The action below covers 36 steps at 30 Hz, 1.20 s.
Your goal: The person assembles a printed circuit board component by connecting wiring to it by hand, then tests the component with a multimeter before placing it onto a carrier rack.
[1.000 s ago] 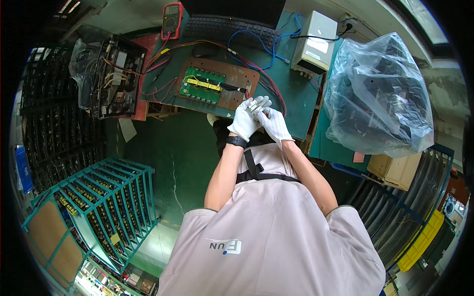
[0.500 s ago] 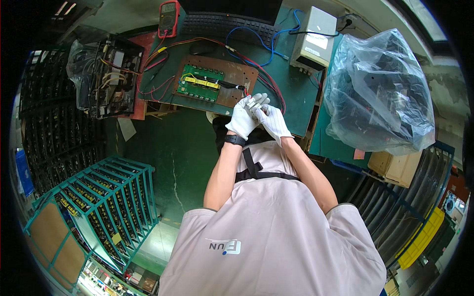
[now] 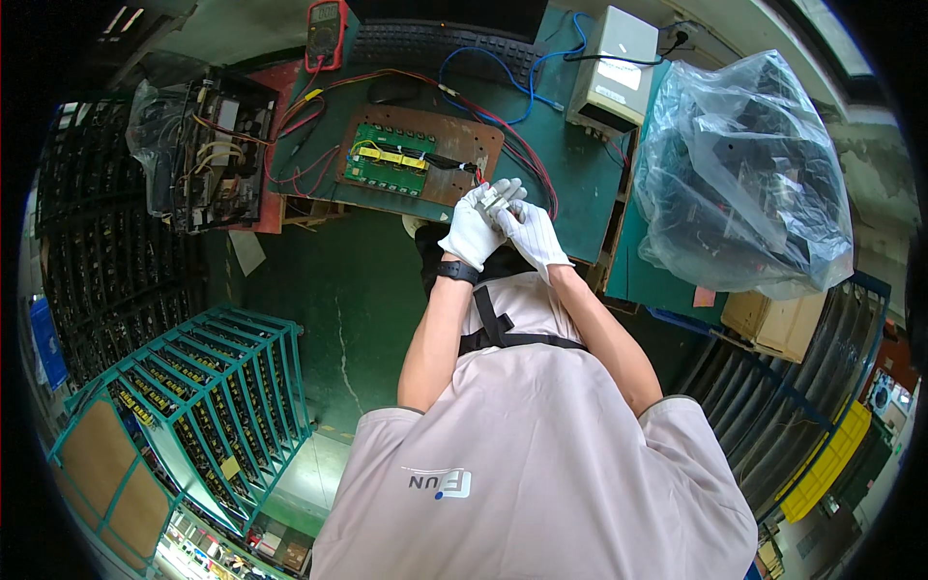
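Observation:
At the front edge of the green bench, my left hand [image 3: 471, 230] and my right hand [image 3: 533, 234], both in white gloves, meet around a small white wire connector [image 3: 494, 202]. The fingers of both hands are closed on it. Red and dark wires run up from the connector toward a black cable bundle [image 3: 448, 163]. That bundle reaches a green circuit board [image 3: 387, 178] with yellow components, lying on a brown base plate [image 3: 471, 145] just beyond my hands. Fingers partly cover the connector, so its details are hard to see.
A red multimeter [image 3: 326, 35], a keyboard [image 3: 440, 46] and a mouse [image 3: 393, 92] lie farther back. Grey box equipment [image 3: 614, 68] and a plastic-wrapped object [image 3: 744, 179] stand right. Opened electronic equipment [image 3: 227, 150] sits left; a teal rack [image 3: 217, 387] stands behind it.
My hands stay together at the bench edge, the fingers shifting slightly around the connector. The connector shows a little more clearly now. The whole view has shifted slightly.

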Each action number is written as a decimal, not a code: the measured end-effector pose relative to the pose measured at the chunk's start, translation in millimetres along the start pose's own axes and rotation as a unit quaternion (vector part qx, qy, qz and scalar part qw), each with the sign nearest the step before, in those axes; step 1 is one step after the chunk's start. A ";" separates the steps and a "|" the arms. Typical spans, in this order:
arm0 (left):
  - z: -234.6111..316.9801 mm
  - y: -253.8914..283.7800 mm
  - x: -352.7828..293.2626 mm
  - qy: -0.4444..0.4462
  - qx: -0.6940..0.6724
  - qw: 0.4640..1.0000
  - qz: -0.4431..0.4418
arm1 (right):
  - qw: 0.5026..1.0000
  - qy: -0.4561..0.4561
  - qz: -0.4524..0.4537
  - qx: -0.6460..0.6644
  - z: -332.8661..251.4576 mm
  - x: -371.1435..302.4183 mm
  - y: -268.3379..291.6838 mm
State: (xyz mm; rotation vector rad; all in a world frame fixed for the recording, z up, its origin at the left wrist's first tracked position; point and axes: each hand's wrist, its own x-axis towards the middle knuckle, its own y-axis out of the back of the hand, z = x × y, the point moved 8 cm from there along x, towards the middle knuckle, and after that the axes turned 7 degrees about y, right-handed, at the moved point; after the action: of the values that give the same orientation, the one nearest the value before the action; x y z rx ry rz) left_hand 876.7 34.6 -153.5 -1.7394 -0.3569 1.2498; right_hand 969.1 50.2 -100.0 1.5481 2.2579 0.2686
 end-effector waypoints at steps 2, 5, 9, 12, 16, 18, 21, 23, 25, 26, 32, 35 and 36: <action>0.2 1.3 -0.3 -0.001 0.003 1.000 0.012 | 1.000 -0.005 0.001 0.001 3.3 0.9 -1.5; 0.8 1.8 -1.1 0.001 -0.002 1.000 0.001 | 1.000 -0.005 0.005 0.015 2.9 -0.7 -2.2; -0.1 1.6 -2.5 0.009 0.001 1.000 0.014 | 0.999 -0.007 0.005 0.034 3.7 -0.4 -2.9; -2.6 -2.0 -4.6 0.011 0.006 0.999 0.043 | 0.999 -0.018 -0.007 0.037 1.5 -0.6 -0.4; -1.8 -0.9 -1.7 -0.002 0.064 0.997 0.042 | 0.995 -0.055 -0.024 0.082 7.7 -0.3 -1.0; -0.9 1.0 2.9 0.003 0.088 0.996 0.021 | 0.986 -0.076 -0.026 0.145 17.2 0.9 0.3; 3.3 5.0 3.9 -0.013 0.145 0.989 0.027 | 0.971 -0.120 -0.076 0.193 12.5 3.4 -1.3; 4.7 4.1 5.4 -0.028 0.184 0.981 0.051 | 0.974 -0.096 -0.062 0.195 15.4 4.2 -0.7; 5.2 1.6 5.6 -0.037 0.179 0.980 0.081 | 0.977 -0.072 -0.049 0.197 18.1 4.6 -2.3; 1.5 -3.7 5.5 -0.036 0.180 0.980 0.081 | 0.974 -0.082 -0.033 0.208 22.6 4.1 -4.4; 4.2 -2.4 0.8 -0.112 0.175 0.964 0.164 | 0.987 -0.055 0.027 0.146 20.6 1.2 -6.1; 3.8 -6.5 1.8 -0.120 0.180 0.961 0.172 | 0.985 -0.075 0.060 0.141 15.4 -0.9 -5.0; 1.5 -8.4 0.8 -0.119 0.187 0.958 0.179 | 0.987 -0.079 0.074 0.122 17.5 -1.6 -2.3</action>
State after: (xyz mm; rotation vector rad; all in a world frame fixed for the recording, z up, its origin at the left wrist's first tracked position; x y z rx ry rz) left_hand 878.1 40.3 -147.3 -1.3657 0.0680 1.6727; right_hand 975.0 46.8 -116.4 1.7954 2.1184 -0.0922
